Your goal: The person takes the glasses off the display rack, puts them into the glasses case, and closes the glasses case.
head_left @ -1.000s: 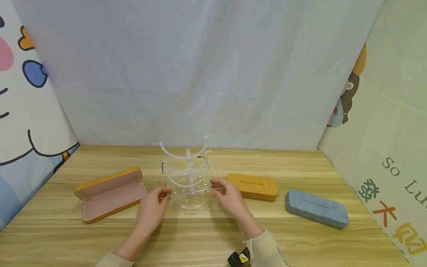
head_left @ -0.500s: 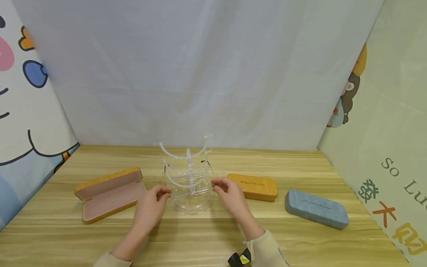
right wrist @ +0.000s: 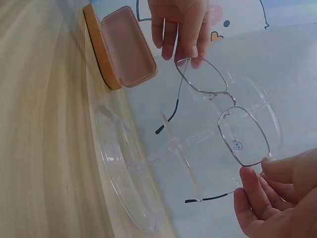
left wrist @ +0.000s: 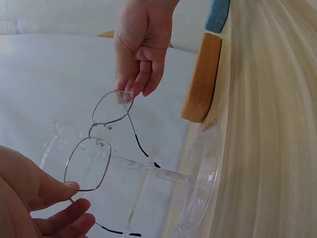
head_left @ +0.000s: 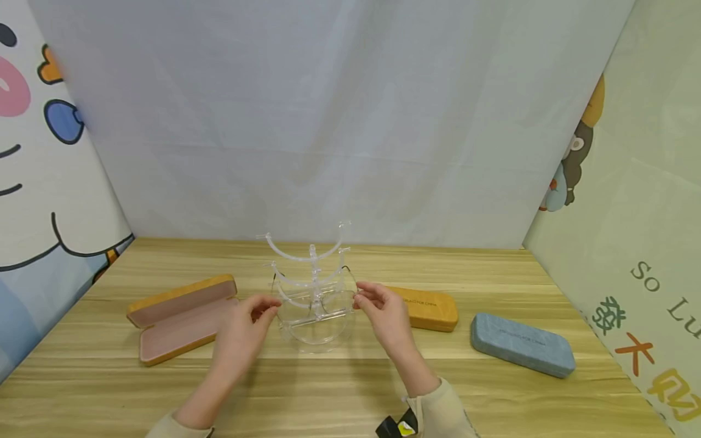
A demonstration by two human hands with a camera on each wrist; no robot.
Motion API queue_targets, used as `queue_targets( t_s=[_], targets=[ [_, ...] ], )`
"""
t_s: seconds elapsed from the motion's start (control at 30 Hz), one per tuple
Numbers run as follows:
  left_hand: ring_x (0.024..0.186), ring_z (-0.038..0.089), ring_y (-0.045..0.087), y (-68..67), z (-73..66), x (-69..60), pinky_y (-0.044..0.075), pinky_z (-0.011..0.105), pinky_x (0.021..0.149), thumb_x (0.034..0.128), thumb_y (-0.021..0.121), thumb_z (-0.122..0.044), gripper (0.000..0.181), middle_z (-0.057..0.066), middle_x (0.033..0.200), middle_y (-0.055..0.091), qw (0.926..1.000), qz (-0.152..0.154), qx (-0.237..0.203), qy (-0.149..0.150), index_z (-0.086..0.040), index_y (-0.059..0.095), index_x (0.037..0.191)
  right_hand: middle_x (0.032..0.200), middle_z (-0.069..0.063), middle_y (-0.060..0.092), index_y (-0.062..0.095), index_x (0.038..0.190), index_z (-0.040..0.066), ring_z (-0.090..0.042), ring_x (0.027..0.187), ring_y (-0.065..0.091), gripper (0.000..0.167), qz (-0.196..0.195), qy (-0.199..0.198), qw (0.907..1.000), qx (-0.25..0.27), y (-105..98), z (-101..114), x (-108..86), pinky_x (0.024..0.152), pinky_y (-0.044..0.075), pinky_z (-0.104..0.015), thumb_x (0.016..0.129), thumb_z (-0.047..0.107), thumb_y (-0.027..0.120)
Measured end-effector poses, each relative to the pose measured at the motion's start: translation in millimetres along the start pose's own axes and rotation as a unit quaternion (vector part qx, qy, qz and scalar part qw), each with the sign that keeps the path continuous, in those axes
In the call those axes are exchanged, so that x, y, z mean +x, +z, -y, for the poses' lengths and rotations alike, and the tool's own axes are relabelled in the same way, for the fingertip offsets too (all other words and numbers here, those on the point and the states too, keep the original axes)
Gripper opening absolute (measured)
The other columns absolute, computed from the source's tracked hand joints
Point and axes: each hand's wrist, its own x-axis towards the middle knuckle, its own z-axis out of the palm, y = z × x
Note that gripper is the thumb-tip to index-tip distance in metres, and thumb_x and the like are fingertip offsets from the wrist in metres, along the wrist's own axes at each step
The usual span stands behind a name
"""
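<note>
My left hand [head_left: 241,334] and right hand [head_left: 387,316] hold a pair of thin metal-rimmed eyeglasses [left wrist: 90,130] by its two outer ends, thumb and fingers pinching near the hinges. In the right wrist view, the eyeglasses [right wrist: 233,99] have both temples unfolded, with dark tips pointing towards a clear plastic eyeglasses display stand [head_left: 314,285]. That stand rises in curved tiers from a round base between my hands. The temples reach around its lower tiers; whether the frame touches the stand I cannot tell.
An orange-yellow glasses case [head_left: 183,319] with pink lining lies open on the left. To the right are a closed orange-yellow case [head_left: 432,309], partly behind my right hand, and a closed blue case [head_left: 523,344]. A black object [head_left: 397,426] is by my right sleeve.
Both hands have moved slightly apart, and the eyeglasses have shifted a little up and right at the lower part of the stand. The cases stay where they were.
</note>
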Motion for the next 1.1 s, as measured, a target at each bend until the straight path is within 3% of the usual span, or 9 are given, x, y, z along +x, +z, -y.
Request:
queue_targets(
  t_s=[0.2, 0.43, 0.57, 0.77, 1.1],
  targets=[
    [0.087, 0.022, 0.056, -7.0, -6.8, -2.8, 0.046, 0.033, 0.073, 0.0868, 0.061, -0.012, 0.013, 0.009, 0.099, 0.058, 0.9996, -0.021, 0.009, 0.013, -0.009, 0.069, 0.097, 0.1, -0.009, 0.065, 0.064, 0.109, 0.005, -0.015, 0.079, 0.064, 0.024, -0.009, 0.015, 0.9992, 0.035, -3.5, 10.4, -1.4, 0.053, 0.035, -0.019, 0.086, 0.011, 0.062],
    [0.094, 0.024, 0.054, -18.8, -21.9, -7.0, 0.045, 0.038, 0.081, 0.0862, 0.062, -0.012, 0.014, 0.009, 0.104, 0.056, 0.9992, -0.029, -0.011, 0.027, -0.01, 0.069, 0.098, 0.087, -0.009, 0.067, 0.068, 0.101, 0.006, -0.013, 0.073, 0.062, 0.017, -0.018, -0.002, 0.9981, 0.059, -9.9, 26.4, -5.5, 0.047, 0.032, -0.016, 0.085, 0.008, 0.062],
    [0.092, 0.023, 0.055, -25.1, -28.9, -8.6, 0.046, 0.037, 0.08, 0.0868, 0.062, -0.013, 0.015, 0.008, 0.104, 0.056, 0.9989, -0.03, -0.022, 0.027, -0.011, 0.069, 0.099, 0.087, -0.01, 0.065, 0.069, 0.098, 0.008, -0.01, 0.071, 0.06, 0.014, -0.025, -0.015, 0.9973, 0.068, -13.8, 35.3, -8.4, 0.052, 0.036, -0.017, 0.086, 0.009, 0.062],
    [0.088, 0.022, 0.058, -32.6, -37.8, -11.6, 0.046, 0.031, 0.075, 0.0871, 0.062, -0.017, 0.015, 0.005, 0.103, 0.056, 0.9984, -0.033, -0.037, 0.026, -0.014, 0.069, 0.1, 0.098, -0.004, 0.062, 0.069, 0.098, 0.007, -0.011, 0.081, 0.058, 0.014, -0.037, -0.04, 0.9951, 0.082, -21.1, 48.6, -13.9, 0.06, 0.043, -0.018, 0.085, 0.01, 0.063],
    [0.085, 0.008, 0.054, -44.1, -47.2, -19.4, 0.047, 0.018, 0.07, 0.0857, 0.064, -0.02, 0.015, -0.002, 0.099, 0.056, 0.9938, -0.049, -0.063, 0.078, -0.016, 0.07, 0.098, 0.096, -0.001, 0.059, 0.067, 0.099, 0.001, -0.014, 0.088, 0.059, 0.017, -0.039, -0.087, 0.9844, 0.148, -33.3, 67.3, -28.1, 0.081, 0.05, -0.023, 0.085, 0.01, 0.063]
  ],
)
